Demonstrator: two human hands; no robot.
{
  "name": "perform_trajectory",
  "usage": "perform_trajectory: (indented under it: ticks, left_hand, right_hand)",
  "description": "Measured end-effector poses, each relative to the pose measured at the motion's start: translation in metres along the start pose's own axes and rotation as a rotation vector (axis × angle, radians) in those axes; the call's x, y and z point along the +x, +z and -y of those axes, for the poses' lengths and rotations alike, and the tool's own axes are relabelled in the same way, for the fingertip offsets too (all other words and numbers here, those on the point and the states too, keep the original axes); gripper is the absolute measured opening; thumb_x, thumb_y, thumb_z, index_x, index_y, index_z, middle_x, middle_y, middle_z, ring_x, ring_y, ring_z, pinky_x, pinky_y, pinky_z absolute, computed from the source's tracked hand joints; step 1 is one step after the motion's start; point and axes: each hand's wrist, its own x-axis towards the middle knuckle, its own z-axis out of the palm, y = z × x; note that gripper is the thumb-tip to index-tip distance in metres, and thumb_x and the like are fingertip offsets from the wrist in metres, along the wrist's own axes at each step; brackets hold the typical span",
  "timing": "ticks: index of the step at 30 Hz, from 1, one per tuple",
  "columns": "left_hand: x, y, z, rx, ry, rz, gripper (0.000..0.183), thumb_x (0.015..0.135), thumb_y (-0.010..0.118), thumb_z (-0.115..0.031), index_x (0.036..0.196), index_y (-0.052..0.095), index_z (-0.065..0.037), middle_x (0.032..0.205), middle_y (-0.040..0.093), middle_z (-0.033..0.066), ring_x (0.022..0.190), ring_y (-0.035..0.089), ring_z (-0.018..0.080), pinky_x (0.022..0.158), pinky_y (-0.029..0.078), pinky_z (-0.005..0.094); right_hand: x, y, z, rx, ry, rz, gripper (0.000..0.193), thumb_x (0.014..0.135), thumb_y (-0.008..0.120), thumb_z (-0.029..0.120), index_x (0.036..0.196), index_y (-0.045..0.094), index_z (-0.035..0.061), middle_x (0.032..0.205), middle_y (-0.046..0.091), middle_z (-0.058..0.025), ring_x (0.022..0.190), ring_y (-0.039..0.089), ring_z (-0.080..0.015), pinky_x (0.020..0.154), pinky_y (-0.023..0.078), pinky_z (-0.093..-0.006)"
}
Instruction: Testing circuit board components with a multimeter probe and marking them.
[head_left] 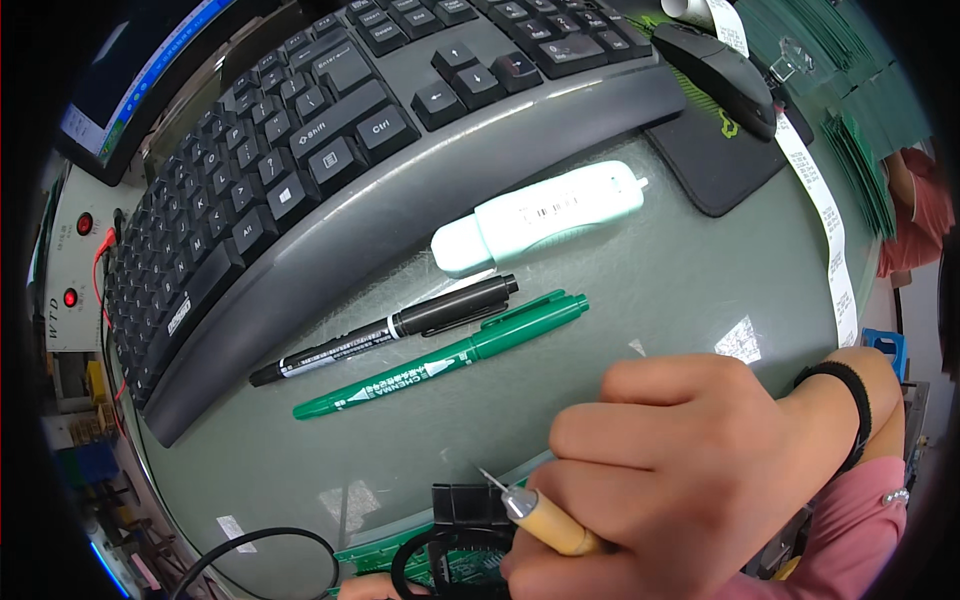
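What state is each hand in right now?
Left hand: mostly cut off by the lower edge; grip cannot be told.
Right hand: closed, holding a yellow-handled pointed tool.

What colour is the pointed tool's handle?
The handle is yellowish tan, best seen in the head view.

White lettering reads clearly on the black keyboard (335, 150) and green marker (440, 357) — dark letters on the white panel (88, 260).

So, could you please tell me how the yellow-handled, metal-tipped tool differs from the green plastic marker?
The yellow-handled, metal-tipped tool is gripped in the right hand; the green plastic marker lies on the desk. The tool shows a thin bare point, the marker none. The tool's handle is yellow, the marker mostly green. Both are slim.
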Motion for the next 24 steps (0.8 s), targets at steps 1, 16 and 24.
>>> perform_trajectory:
  ticks: [1,16,24]
  left_hand:
    - [0.0,0.0,0.001,-0.001,-0.005,0.004,0.019,0.063,0.073,-0.014,0.083,0.074,-0.014,0.093,0.073,-0.0019,0.092,0.068,0.0175,0.078,0.048,0.0379]
    - [-0.002,0.006,0.003,-0.034,0.026,-0.049,0.019,0.062,0.081,-0.006,0.078,0.073,-0.011,0.083,0.071,0.001,0.086,0.069,0.0201,0.073,0.057,0.0375]
    - [-0.001,0.005,0.003,-0.069,0.003,-0.007,0.024,0.063,0.08,-0.004,0.086,0.075,-0.009,0.087,0.071,0.004,0.083,0.069,0.0215,0.073,0.057,0.037]
  right_hand:
    - [0.0,0.0,0.0,0.005,0.002,-0.002,0.013,0.055,0.068,0.015,0.066,0.06,0.014,0.06,0.037,0.0005,0.055,0.045,-0.0172,0.045,0.033,-0.0295]
    - [-0.003,0.003,0.0,0.024,0.023,-0.034,0.014,0.052,0.067,0.019,0.062,0.059,0.0166,0.061,0.041,0.0019,0.054,0.045,-0.0161,0.045,0.032,-0.0293]
    - [-0.002,0.003,0.0,0.062,0.051,-0.028,0.014,0.052,0.067,0.021,0.062,0.06,0.0168,0.061,0.042,0.0021,0.055,0.046,-0.0158,0.045,0.033,-0.029]
